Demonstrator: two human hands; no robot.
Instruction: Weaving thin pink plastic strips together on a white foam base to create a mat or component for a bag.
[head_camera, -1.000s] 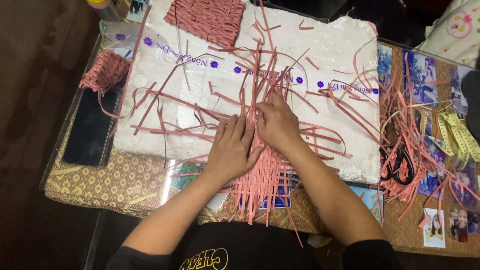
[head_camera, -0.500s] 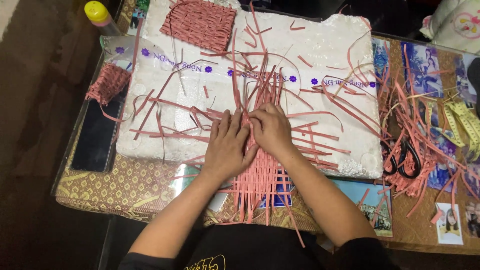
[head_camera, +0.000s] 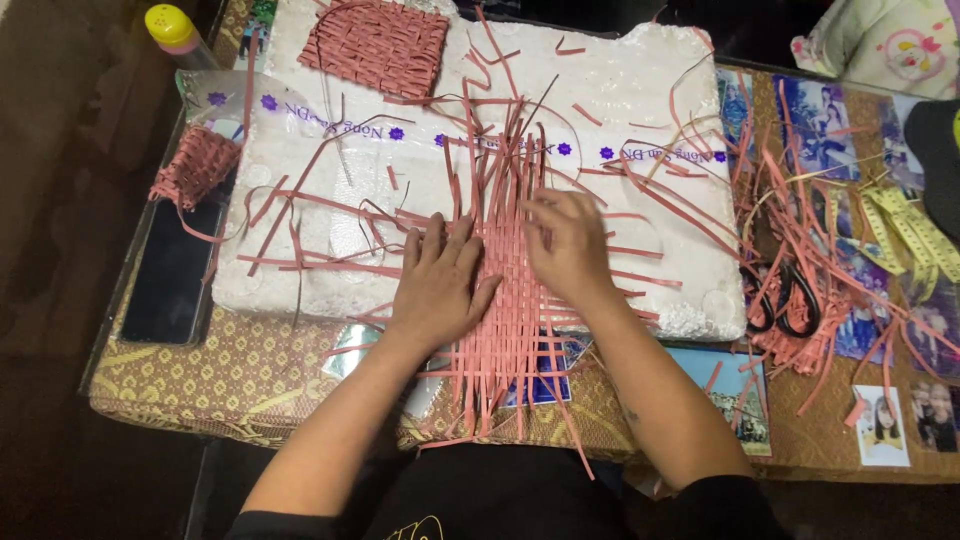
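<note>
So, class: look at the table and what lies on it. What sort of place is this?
Probably a home craft table, not a workshop. A half-woven mat of pink paper strips lies on a white foam board, black-handled scissors sit amid offcuts, and printed photographs cover the gold patterned tablecloth.

- Your left hand (head_camera: 437, 285) lies flat, fingers spread, on the left edge of the pink woven strip mat (head_camera: 505, 290).
- Your right hand (head_camera: 568, 243) presses on the mat's right side, fingers blurred.
- The mat rests on a white foam board (head_camera: 640, 110), its loose strip ends fanning past the board's near edge.
- A finished woven square (head_camera: 375, 45) sits at the board's far left corner.
- Black-handled scissors (head_camera: 785, 305) lie right of the board among loose pink strips (head_camera: 800, 210).
- A dark phone (head_camera: 175, 275) lies left of the board.
</note>
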